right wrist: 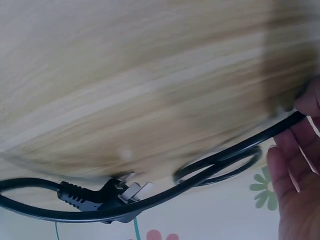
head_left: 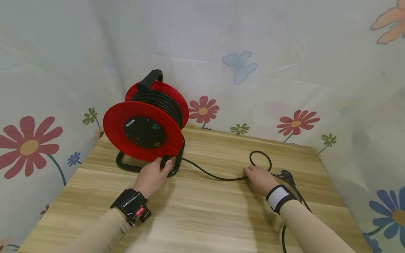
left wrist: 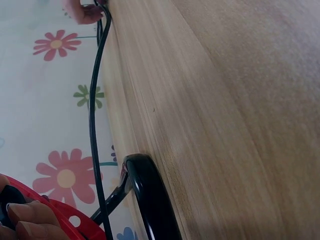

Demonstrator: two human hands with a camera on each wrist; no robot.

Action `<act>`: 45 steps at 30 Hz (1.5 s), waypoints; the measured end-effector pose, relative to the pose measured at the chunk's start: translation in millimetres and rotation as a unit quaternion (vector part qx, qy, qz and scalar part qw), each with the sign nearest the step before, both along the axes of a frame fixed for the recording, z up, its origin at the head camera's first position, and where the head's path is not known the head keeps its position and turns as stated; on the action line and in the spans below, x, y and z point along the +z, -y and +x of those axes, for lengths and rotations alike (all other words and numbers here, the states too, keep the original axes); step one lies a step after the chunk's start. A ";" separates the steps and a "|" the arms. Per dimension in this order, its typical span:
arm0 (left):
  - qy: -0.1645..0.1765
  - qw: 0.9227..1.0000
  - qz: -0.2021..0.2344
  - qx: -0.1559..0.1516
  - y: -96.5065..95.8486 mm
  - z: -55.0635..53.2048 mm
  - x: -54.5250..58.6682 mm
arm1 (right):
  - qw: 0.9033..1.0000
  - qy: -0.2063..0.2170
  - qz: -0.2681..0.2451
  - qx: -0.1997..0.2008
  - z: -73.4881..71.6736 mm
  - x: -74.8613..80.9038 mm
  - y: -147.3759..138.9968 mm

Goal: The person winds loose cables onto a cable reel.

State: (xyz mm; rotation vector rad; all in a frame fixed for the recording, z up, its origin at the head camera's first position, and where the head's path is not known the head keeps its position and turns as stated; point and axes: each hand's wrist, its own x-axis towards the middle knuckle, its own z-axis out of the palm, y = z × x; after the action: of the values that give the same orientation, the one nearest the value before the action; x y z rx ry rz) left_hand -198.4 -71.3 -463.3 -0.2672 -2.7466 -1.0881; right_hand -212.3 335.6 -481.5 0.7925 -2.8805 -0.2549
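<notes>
A red cable reel [head_left: 142,130] with black cable wound on its drum stands on a black tube frame at the left of the table. My left hand [head_left: 152,177] grips the black crank knob [head_left: 165,161] low on the reel's front disc; in the left wrist view its fingers [left wrist: 35,220] curl round that knob. From the reel a black cable [head_left: 209,174] runs right to my right hand [head_left: 260,180], which pinches it between thumb and fingers. Beyond that hand the cable forms a small loop, and its plug [right wrist: 117,200] lies close by, prongs showing.
The wood-grain table [head_left: 205,218] meets a pale flowered cloth wall [head_left: 202,42] at the back and sides. More cable [head_left: 283,239] trails under the right forearm toward the front edge. A black carry handle [head_left: 150,80] tops the reel.
</notes>
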 end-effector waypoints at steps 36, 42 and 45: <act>0.024 0.999 0.021 -0.008 4.0 -0.5 -5.6 | 0.988 -0.023 -0.137 -0.071 10.5 21.0 -43.5; 0.048 0.998 0.032 -0.008 8.5 -0.2 -9.8 | 0.986 -0.026 -0.145 -0.075 8.0 17.9 -37.8; 0.055 0.998 0.031 -0.005 12.3 -0.4 -12.1 | 0.987 -0.025 -0.145 -0.070 5.8 17.0 -33.4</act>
State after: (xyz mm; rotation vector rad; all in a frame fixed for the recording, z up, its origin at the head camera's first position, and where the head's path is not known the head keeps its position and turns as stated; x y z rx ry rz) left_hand -198.7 -83.5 -475.4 -0.2172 -2.8041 -1.2232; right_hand -206.5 369.0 -464.5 0.5246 -2.8368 0.1270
